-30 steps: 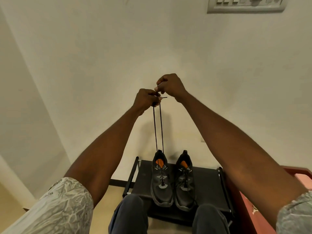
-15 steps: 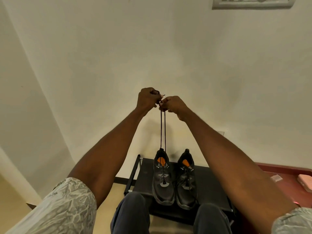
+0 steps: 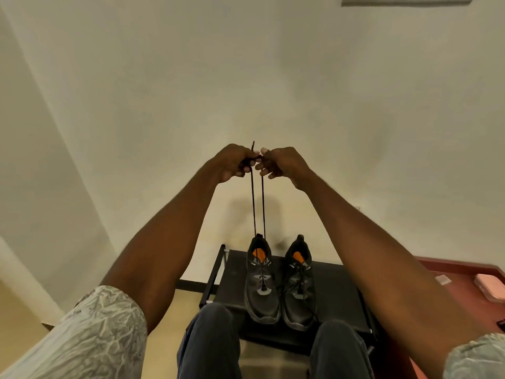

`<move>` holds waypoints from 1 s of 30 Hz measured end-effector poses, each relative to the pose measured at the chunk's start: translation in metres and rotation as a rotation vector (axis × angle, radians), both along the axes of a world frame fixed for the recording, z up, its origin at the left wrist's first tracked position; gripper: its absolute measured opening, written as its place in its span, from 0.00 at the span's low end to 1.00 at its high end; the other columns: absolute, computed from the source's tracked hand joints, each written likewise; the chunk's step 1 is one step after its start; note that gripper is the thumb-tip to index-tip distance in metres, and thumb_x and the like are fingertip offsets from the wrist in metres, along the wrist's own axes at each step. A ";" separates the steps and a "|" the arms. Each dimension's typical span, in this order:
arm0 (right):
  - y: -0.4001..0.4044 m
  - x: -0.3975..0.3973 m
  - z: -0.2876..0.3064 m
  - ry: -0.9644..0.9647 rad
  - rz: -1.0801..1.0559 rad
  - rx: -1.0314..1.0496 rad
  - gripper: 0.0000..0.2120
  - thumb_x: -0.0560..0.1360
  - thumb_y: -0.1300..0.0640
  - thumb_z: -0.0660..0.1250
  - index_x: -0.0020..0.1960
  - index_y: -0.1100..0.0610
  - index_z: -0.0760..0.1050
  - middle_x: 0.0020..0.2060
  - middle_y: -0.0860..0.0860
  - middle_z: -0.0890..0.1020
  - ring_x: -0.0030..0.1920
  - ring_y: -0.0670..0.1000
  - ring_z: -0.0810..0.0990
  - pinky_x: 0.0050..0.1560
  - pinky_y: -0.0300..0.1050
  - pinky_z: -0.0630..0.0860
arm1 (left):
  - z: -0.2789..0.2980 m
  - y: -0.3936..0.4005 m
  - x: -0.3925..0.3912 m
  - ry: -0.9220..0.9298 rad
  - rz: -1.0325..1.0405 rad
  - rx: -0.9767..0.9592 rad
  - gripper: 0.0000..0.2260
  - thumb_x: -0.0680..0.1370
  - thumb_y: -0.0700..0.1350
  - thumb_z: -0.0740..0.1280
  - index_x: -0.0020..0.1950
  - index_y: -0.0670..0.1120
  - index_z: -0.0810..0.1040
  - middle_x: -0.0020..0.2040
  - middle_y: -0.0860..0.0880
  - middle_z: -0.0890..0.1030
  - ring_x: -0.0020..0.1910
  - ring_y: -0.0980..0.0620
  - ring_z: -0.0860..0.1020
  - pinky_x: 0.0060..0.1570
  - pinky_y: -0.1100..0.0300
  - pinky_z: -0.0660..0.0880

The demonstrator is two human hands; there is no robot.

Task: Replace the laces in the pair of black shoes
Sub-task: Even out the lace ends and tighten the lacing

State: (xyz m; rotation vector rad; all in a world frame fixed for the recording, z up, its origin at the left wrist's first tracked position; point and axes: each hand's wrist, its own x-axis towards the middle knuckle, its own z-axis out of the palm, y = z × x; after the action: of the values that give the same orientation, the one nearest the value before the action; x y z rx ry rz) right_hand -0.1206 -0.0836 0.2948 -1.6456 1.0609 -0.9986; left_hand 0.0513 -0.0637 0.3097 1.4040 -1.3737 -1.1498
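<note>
Two black shoes with orange insoles stand side by side on a low black rack [image 3: 333, 294]: the left shoe [image 3: 261, 283] and the right shoe [image 3: 299, 285]. A black lace [image 3: 258, 203] rises taut in two strands from the left shoe's collar up to my hands. My left hand [image 3: 232, 162] grips the lace ends, with one tip sticking up above the fist. My right hand [image 3: 281, 162] pinches the lace right beside it, the two hands touching. The right shoe is laced.
A pale wall fills the background, with a vent at the top right. A red surface [image 3: 464, 283] with a pink object [image 3: 489, 288] lies to the right of the rack. My knees in dark trousers sit in front of the rack.
Both hands have come down and closer together, with the lace still pulled up from the left shoe. The camera has tilted slightly.
</note>
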 end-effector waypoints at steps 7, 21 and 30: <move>0.004 0.003 0.003 0.015 -0.062 -0.164 0.07 0.79 0.61 0.67 0.53 0.64 0.79 0.38 0.55 0.86 0.37 0.50 0.85 0.37 0.41 0.79 | -0.005 0.000 -0.009 0.083 0.169 -0.097 0.07 0.78 0.42 0.68 0.48 0.38 0.83 0.33 0.47 0.79 0.28 0.53 0.73 0.27 0.62 0.64; -0.008 -0.036 -0.074 -0.641 -0.586 0.177 0.11 0.80 0.65 0.61 0.43 0.56 0.78 0.35 0.53 0.80 0.33 0.51 0.80 0.36 0.41 0.73 | -0.070 -0.006 -0.004 1.188 0.476 -0.169 0.14 0.85 0.40 0.55 0.41 0.42 0.71 0.34 0.46 0.73 0.26 0.52 0.71 0.29 0.60 0.72; -0.024 -0.070 -0.103 -0.808 -0.343 0.404 0.13 0.80 0.58 0.59 0.36 0.56 0.69 0.22 0.47 0.67 0.20 0.47 0.62 0.23 0.37 0.59 | -0.153 -0.005 0.031 -1.162 0.014 -0.099 0.16 0.78 0.61 0.66 0.63 0.56 0.80 0.59 0.48 0.78 0.63 0.46 0.73 0.64 0.51 0.62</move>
State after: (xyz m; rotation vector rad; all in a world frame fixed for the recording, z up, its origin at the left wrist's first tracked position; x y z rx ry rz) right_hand -0.1909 -0.1076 0.1920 -0.6275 0.8989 -1.3929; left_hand 0.0821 -0.0682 0.1563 2.1044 -2.1112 -0.1416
